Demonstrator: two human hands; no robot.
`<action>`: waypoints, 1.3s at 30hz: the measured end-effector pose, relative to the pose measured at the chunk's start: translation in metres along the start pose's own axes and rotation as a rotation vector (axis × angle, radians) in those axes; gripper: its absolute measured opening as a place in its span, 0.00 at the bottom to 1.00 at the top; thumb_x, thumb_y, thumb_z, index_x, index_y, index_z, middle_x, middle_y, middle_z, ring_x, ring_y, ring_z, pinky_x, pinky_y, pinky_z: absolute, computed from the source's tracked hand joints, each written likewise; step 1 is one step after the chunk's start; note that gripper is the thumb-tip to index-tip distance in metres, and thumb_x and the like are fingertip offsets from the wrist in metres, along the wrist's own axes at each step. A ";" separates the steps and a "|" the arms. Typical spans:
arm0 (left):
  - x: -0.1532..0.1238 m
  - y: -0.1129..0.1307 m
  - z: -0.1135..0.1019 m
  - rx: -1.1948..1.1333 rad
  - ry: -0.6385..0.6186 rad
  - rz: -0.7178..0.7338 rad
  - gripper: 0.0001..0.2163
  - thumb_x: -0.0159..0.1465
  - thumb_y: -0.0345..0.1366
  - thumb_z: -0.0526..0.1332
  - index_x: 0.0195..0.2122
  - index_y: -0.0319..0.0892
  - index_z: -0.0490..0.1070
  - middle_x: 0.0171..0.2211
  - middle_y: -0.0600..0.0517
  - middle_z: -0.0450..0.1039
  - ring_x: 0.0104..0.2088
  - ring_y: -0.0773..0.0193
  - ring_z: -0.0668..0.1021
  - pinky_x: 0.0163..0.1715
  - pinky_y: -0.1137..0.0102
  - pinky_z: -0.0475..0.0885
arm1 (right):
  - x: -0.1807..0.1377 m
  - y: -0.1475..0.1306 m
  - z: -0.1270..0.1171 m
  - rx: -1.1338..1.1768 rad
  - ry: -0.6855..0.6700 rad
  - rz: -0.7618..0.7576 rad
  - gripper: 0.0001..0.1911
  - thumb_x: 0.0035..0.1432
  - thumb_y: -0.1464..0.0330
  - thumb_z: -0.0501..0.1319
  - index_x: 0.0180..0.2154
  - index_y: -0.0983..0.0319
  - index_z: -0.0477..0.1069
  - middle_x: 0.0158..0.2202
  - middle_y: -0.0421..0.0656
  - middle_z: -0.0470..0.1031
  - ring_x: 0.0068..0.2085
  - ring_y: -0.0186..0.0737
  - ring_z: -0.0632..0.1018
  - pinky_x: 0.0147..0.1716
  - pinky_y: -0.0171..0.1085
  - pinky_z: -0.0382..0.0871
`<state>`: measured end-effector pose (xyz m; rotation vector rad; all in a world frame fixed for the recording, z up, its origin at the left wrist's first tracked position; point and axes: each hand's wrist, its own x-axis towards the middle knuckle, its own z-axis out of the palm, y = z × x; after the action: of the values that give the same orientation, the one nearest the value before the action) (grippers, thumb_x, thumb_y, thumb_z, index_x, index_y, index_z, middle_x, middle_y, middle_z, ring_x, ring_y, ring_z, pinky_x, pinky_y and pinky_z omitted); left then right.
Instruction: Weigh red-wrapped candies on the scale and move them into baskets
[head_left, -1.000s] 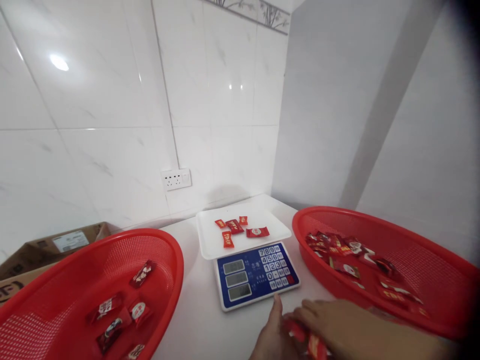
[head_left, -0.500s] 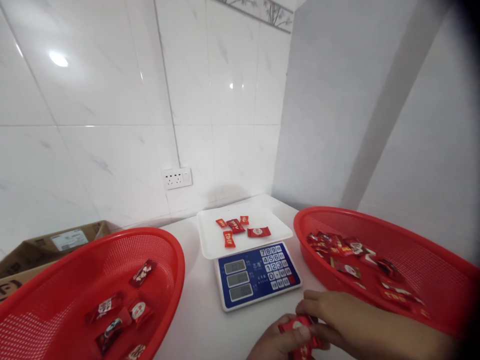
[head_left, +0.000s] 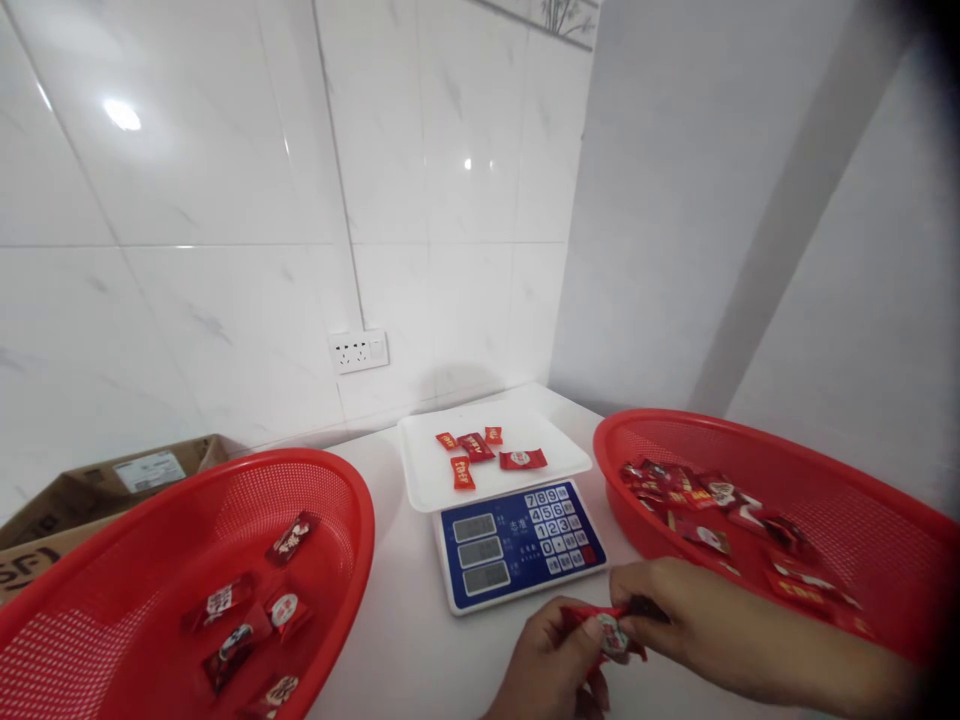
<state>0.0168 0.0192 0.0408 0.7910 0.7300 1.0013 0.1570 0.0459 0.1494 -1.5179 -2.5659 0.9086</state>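
In front of the scale, my left hand [head_left: 551, 660] pinches a red-wrapped candy [head_left: 613, 637] with a round white label between thumb and fingers. My right hand [head_left: 664, 610] comes in from the right with its fingers closed on the other side of the same candy. A dark red bit of wrapper shows under the right fingers; whether it belongs to a second candy I cannot tell. Just beyond the hands is a blue and white digital scale [head_left: 504, 585]. Several red candies [head_left: 475, 447] lie on its white tray [head_left: 424, 480].
To the right stands a red plastic basket [head_left: 750, 437] with many wrapped candies. On the left, another red basket [head_left: 341, 490] holds several candies, with a cardboard box [head_left: 82, 490] behind it. A wall socket [head_left: 358, 351] is above the white table [head_left: 405, 650].
Both hands have risen slightly and the candy between them has turned, showing its round label more fully. The camera view has shifted a little. Candies on the scale lie as before.
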 end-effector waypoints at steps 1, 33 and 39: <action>0.000 -0.001 0.000 0.017 0.005 0.029 0.23 0.46 0.53 0.63 0.32 0.37 0.65 0.25 0.51 0.73 0.11 0.78 0.64 0.07 0.81 0.55 | 0.000 0.001 0.000 0.000 -0.003 -0.001 0.10 0.52 0.68 0.53 0.26 0.60 0.71 0.27 0.40 0.76 0.29 0.36 0.74 0.25 0.30 0.60; -0.001 0.004 -0.005 0.282 0.255 0.202 0.23 0.52 0.60 0.52 0.19 0.41 0.59 0.12 0.62 0.53 0.13 0.76 0.55 0.12 0.76 0.49 | 0.011 0.018 0.019 0.466 -0.105 0.074 0.14 0.56 0.59 0.51 0.28 0.64 0.63 0.27 0.41 0.69 0.25 0.29 0.69 0.21 0.28 0.59; 0.002 0.003 -0.003 0.218 0.289 0.154 0.25 0.49 0.62 0.53 0.22 0.40 0.61 0.13 0.60 0.60 0.11 0.77 0.57 0.10 0.77 0.49 | 0.008 0.018 0.018 0.436 -0.098 0.066 0.14 0.56 0.59 0.52 0.27 0.64 0.64 0.26 0.40 0.69 0.24 0.30 0.69 0.21 0.29 0.60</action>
<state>0.0137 0.0222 0.0411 0.9121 1.0524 1.2039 0.1615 0.0503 0.1238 -1.4601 -2.1814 1.4646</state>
